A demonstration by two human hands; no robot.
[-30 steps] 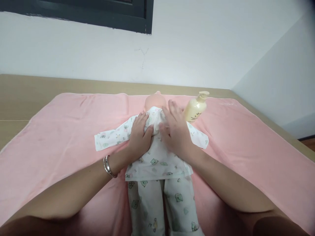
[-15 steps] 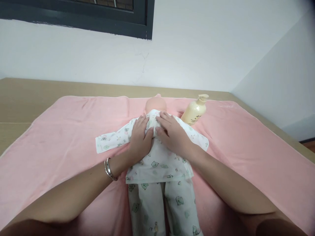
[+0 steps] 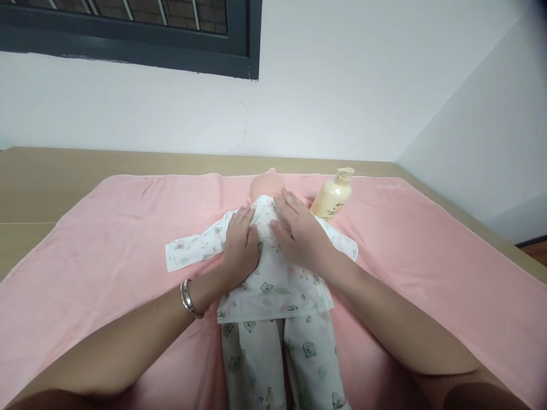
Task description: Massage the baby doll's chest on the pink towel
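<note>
A baby doll [image 3: 265, 187] lies on a pink blanket, its head at the far end. It wears a white printed top [image 3: 273, 296] and matching trousers [image 3: 310, 347]. My left hand [image 3: 241, 245] rests flat on the left side of the top's chest, fingers stretched out. My right hand [image 3: 301, 233] is over the right side of the chest, fingers extended; its fingertips look slightly raised near the collar. Neither hand grips anything. The doll's left-lying sleeve [image 3: 190, 252] is spread outward, while my right hand and forearm partly cover the other one.
The pink blanket [image 3: 128, 228] covers most of a wooden surface [image 3: 51, 176]. A cream pump bottle [image 3: 332, 196] stands tilted in view, just beyond the right sleeve. Behind are a white wall [image 3: 325, 85] and a dark window frame [image 3: 252, 45].
My hands have moved slightly apart on the chest. The right fingers have lifted a little toward the head. The view has tilted slightly upward.
</note>
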